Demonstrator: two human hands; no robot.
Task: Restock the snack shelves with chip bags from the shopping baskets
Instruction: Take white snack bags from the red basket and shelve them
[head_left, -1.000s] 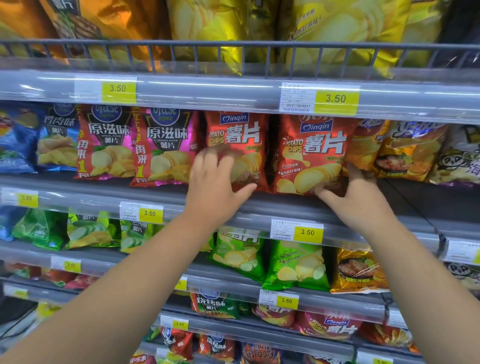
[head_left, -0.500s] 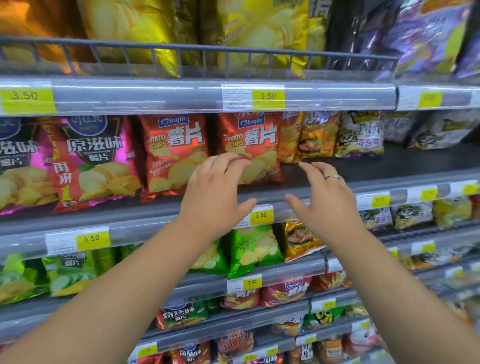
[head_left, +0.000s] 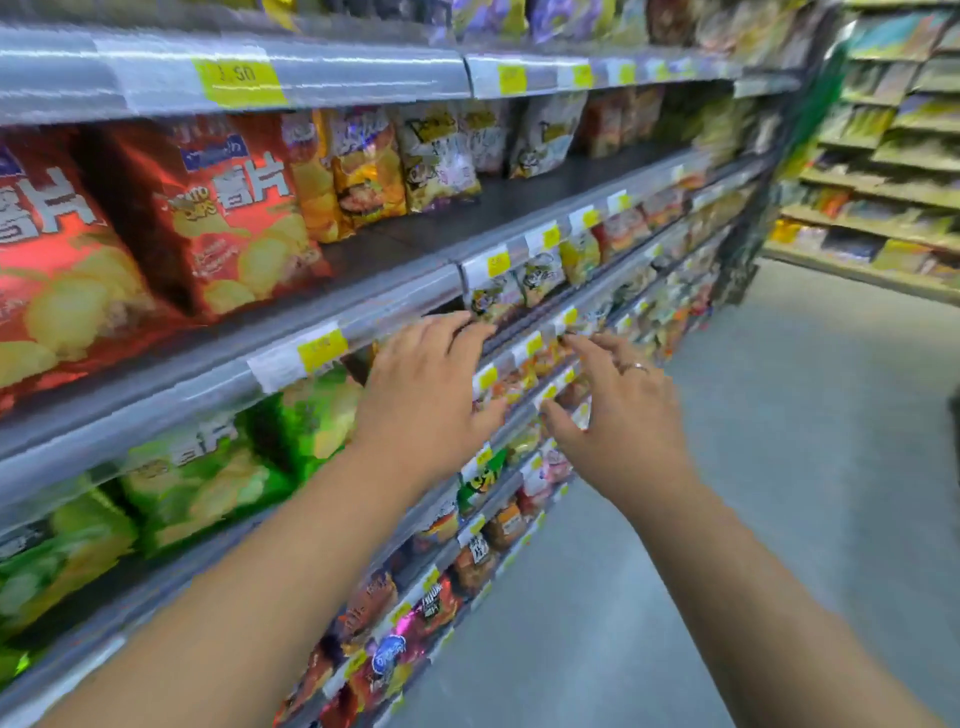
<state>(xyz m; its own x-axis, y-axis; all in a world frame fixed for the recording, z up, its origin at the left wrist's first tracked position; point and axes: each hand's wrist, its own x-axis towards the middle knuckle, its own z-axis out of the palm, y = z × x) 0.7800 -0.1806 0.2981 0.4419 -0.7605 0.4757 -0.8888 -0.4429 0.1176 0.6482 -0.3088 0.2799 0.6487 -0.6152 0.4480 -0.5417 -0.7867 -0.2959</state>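
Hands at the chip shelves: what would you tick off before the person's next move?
1. Left hand free: ok, fingers relaxed, holding nothing.
2. Right hand free: ok, spread open, holding nothing.
3. Red chip bags standing on their shelf: ok, upright at the front edge.
4. Room for more stock: ok, bare shelf board shows in front of the yellow bags.
5. Shopping basket nearby: cannot tell, none is in view.
6. Sharp view: not ok, the picture is motion-blurred.
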